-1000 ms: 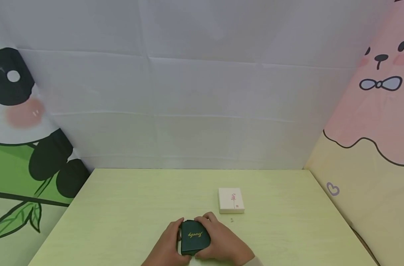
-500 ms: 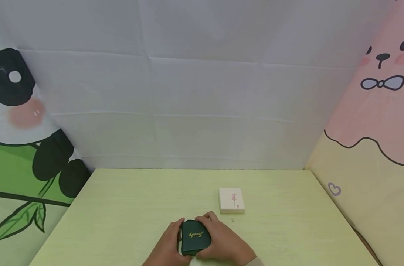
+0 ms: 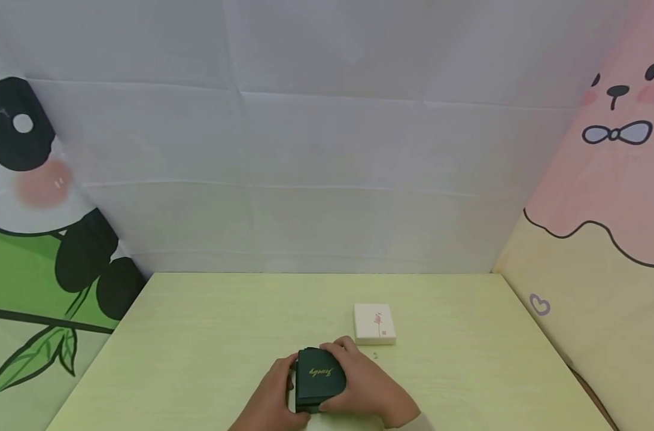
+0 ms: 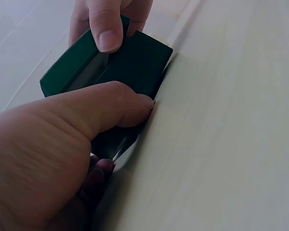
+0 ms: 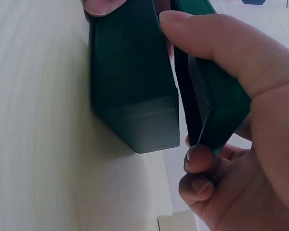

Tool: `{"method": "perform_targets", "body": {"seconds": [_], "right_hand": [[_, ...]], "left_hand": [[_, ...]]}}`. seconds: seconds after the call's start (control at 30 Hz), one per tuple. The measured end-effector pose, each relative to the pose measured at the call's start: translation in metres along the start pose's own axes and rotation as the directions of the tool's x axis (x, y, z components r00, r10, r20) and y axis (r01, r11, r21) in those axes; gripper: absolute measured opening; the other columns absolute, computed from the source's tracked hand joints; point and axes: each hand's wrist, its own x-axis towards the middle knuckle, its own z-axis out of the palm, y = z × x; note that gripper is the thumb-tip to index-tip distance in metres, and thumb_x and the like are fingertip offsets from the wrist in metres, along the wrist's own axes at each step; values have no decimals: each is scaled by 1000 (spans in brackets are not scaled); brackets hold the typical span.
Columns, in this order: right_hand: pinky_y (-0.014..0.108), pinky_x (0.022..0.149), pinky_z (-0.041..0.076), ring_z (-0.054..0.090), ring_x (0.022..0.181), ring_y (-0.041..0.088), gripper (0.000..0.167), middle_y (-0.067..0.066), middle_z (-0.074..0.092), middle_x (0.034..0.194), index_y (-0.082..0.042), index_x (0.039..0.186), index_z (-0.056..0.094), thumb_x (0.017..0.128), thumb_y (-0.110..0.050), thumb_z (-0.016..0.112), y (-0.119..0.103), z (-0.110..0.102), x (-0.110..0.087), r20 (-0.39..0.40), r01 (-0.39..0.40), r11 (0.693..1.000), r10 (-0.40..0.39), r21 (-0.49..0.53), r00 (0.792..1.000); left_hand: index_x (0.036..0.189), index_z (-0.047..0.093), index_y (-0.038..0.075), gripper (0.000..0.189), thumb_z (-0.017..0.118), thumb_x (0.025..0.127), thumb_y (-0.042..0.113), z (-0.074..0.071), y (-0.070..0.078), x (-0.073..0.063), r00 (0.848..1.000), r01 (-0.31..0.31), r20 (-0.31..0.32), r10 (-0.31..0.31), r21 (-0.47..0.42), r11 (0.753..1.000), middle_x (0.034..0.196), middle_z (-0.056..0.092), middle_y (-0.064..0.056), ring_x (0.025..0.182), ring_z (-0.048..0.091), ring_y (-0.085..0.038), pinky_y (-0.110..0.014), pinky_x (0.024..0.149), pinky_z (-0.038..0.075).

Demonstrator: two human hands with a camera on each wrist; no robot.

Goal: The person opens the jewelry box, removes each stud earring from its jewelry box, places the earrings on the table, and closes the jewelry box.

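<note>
A dark green jewelry box, its lid (image 3: 320,377) printed with gold lettering, is between both hands at the near side of the table. My left hand (image 3: 273,395) holds the base low on the left side, thumb along the front. My right hand (image 3: 372,386) grips the lid from the right. In the right wrist view a gap separates the raised lid (image 5: 226,98) from the box base (image 5: 132,62), which stands on the table. The inside of the box is hidden. Beyond the right hand lies a white box (image 3: 374,324) with a pink flower print.
A tiny pale item (image 3: 376,355), too small to identify, lies just in front of the white box. The light yellow table (image 3: 240,311) ends at a white cloth backdrop (image 3: 316,149). Cartoon-printed cloths hang at both sides.
My right hand has moved slightly up and to the right, lifting the lid from the base. My left hand has stayed almost in place. The white box has not moved.
</note>
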Motion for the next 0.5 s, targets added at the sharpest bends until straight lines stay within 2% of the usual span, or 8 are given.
{"method": "perform_targets", "body": {"seconds": [0.17, 0.3, 0.5], "right_hand": [[34, 89, 51, 56, 103, 10, 101, -8, 45, 128, -21, 150, 50, 67, -59, 92, 0, -1, -1, -8, -25, 1000, 25, 6, 1000], [34, 89, 51, 56, 103, 10, 101, -9, 45, 129, -20, 150, 49, 68, -64, 89, 0, -1, -2, -10, -35, 999, 36, 21, 999], [33, 87, 51, 56, 101, 9, 95, -8, 46, 129, -19, 149, 50, 73, -61, 87, 1, -1, -1, -28, -33, 999, 34, 32, 999]], "left_hand": [[151, 38, 3, 104, 93, 68, 33, 0, 1, -1, 1000, 4, -5, -4, -3, 1000, 118, 49, -2, 99, 49, -19, -37, 80, 47], [151, 38, 4, 102, 92, 69, 34, 0, 2, -2, 1000, 6, -3, -6, 0, 1000, 120, 49, -2, 99, 49, -19, -38, 80, 47], [149, 40, 5, 98, 91, 70, 34, 0, 2, -2, 1000, -1, -7, 1, 3, 1000, 122, 49, -2, 99, 49, -19, -39, 80, 47]]}}
